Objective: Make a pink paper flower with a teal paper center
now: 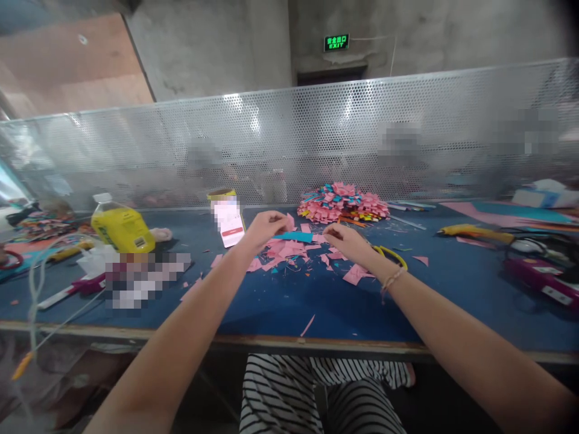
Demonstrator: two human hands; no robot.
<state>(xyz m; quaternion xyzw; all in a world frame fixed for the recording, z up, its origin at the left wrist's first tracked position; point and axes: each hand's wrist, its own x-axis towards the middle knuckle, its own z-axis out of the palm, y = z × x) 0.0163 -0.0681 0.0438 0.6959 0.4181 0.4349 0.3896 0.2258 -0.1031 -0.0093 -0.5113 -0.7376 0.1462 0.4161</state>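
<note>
L hand, mid-frame, has thumb & fingers drawn together, apparently pinching a pink slip at the tips. R hand, just right of centre, has its fingers bunched; can't tell if anything's btwn them.

Main risk: slip is small & light, so a loose pinch could drop it among near-identical scraps below, hard to pick out again. Too hard a pinch could crease or tear it. Blue strip lies close under the L fingertips, so a low sweep could drag it. R wrist is near the yellow loop; dangling ends of the bracelet could snag there. L forearm passes near the phone, left of centre; a wide elbow swing might knock it.

Hard to see: R arm covers part of the loop, so can't ID the tool. Purple tool, far right, is cut off by the frame edge. Items lower left on the tabletop are pixelated.
</note>
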